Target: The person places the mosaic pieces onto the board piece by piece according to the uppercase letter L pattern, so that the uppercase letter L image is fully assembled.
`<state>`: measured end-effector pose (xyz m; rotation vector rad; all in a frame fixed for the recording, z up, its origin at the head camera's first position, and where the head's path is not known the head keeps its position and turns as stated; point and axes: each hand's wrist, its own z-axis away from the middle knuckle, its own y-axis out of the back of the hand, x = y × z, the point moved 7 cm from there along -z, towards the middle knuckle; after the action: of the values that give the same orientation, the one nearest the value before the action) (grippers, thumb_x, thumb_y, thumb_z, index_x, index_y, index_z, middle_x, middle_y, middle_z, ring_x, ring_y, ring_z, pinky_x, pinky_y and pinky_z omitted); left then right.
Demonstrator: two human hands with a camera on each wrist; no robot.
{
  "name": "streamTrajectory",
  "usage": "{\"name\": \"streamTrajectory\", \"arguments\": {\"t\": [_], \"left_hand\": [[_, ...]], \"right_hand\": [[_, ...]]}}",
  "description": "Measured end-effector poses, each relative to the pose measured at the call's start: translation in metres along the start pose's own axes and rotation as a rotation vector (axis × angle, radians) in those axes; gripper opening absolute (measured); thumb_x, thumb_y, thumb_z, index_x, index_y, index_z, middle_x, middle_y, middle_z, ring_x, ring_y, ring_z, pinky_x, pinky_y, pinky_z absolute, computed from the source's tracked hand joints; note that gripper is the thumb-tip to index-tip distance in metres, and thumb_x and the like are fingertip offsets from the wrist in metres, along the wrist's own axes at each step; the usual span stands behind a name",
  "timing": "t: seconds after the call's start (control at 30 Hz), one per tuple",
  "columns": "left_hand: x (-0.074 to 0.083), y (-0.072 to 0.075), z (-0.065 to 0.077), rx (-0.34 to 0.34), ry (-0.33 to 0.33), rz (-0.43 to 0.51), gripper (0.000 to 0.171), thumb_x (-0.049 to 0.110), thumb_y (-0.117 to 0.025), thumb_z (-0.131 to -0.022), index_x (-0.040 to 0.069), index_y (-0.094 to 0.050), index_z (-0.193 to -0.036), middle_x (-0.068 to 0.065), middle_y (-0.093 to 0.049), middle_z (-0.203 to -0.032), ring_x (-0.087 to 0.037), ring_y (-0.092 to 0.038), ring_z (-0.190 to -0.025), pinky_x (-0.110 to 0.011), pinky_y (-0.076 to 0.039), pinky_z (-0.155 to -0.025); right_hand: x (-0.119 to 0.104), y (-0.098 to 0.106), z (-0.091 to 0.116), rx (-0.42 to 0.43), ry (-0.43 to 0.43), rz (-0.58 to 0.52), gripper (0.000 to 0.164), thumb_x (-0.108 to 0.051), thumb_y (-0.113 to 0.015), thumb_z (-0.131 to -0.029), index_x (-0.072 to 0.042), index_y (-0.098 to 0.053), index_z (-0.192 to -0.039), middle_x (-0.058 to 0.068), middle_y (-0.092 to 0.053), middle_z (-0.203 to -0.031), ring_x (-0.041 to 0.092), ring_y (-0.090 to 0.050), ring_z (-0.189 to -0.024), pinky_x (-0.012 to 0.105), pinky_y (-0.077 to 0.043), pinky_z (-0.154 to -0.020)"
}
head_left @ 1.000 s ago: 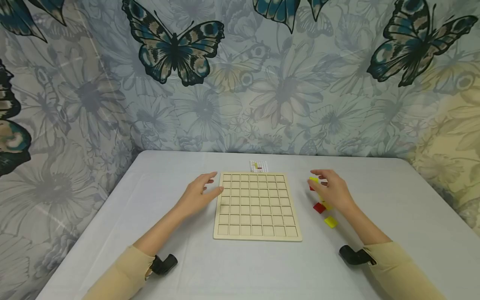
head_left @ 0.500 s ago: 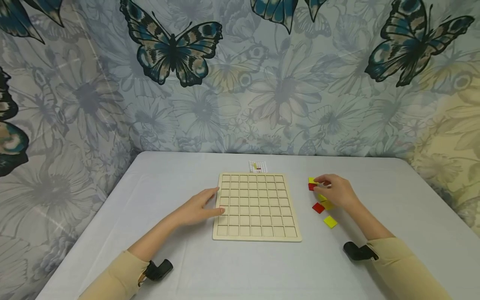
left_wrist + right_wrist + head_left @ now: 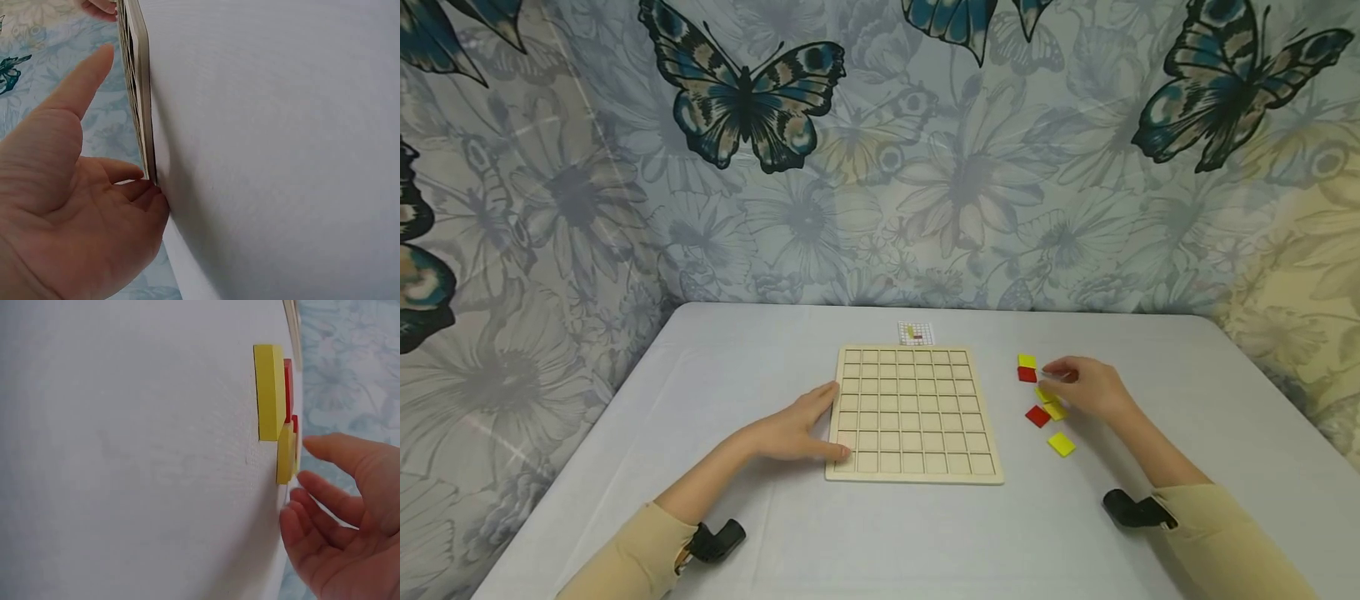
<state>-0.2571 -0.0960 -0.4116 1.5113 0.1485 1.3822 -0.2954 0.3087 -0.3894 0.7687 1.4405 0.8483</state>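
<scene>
A square wooden grid board point(image 3: 913, 412) lies on the white table. My left hand point(image 3: 793, 429) rests at its left side, fingertips at the edge and thumb over the near left corner. The left wrist view shows the fingers meeting the board's edge point(image 3: 145, 94). Right of the board lie several small square tiles. My right hand point(image 3: 1093, 387) is low beside them, thumb close to a yellow tile point(image 3: 1056, 411), with no tile showing between its fingers. Left of it, a yellow tile point(image 3: 1026, 361) touches a red tile point(image 3: 1027, 375).
A small printed grid card point(image 3: 916, 333) with yellow and red marks lies just beyond the board. Another red tile point(image 3: 1038, 416) and a yellow tile point(image 3: 1062, 444) lie nearer me. Behind the table hangs a butterfly-patterned cloth point(image 3: 880, 208).
My left hand has moved nearer along the board's left edge. My right hand has drawn back to the right from the far tiles, uncovering the yellow and red pair.
</scene>
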Motion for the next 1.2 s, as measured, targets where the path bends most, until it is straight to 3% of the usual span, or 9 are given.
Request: {"name": "streamTrajectory", "arguments": {"t": [0.27,0.7,1.2], "left_hand": [[0.0,-0.005,0.001,-0.057,-0.011,-0.042,0.116,0.05,-0.077,-0.08,0.0,-0.003,-0.155,-0.016,0.006,-0.162,-0.032,0.003,-0.148,-0.049,-0.012,-0.117],[0.002,-0.007,0.0,-0.06,-0.041,-0.1,0.115,0.05,-0.078,-0.078,-0.003,-0.01,-0.155,-0.02,0.001,-0.161,-0.033,0.004,-0.148,-0.05,-0.006,-0.117],[0.001,-0.008,0.003,-0.079,-0.056,-0.138,0.115,0.051,-0.077,-0.079,-0.001,-0.008,-0.155,-0.02,0.004,-0.161,-0.032,0.004,-0.148,-0.049,-0.004,-0.118]], "right_hand": [[0.0,-0.005,0.005,-0.023,0.011,0.007,0.043,-0.032,-0.076,-0.085,0.002,-0.066,-0.11,0.007,-0.06,-0.091,0.025,-0.052,-0.083,0.029,-0.046,-0.062],[-0.016,-0.016,0.007,-0.055,0.079,-0.082,0.035,-0.02,-0.075,-0.086,0.0,-0.066,-0.112,0.016,-0.066,-0.106,0.034,-0.06,-0.099,0.039,-0.056,-0.078],[-0.014,-0.016,0.008,-0.044,0.054,-0.071,0.034,-0.02,-0.077,-0.084,0.0,-0.067,-0.109,0.01,-0.065,-0.097,0.028,-0.058,-0.092,0.032,-0.054,-0.072]]}}
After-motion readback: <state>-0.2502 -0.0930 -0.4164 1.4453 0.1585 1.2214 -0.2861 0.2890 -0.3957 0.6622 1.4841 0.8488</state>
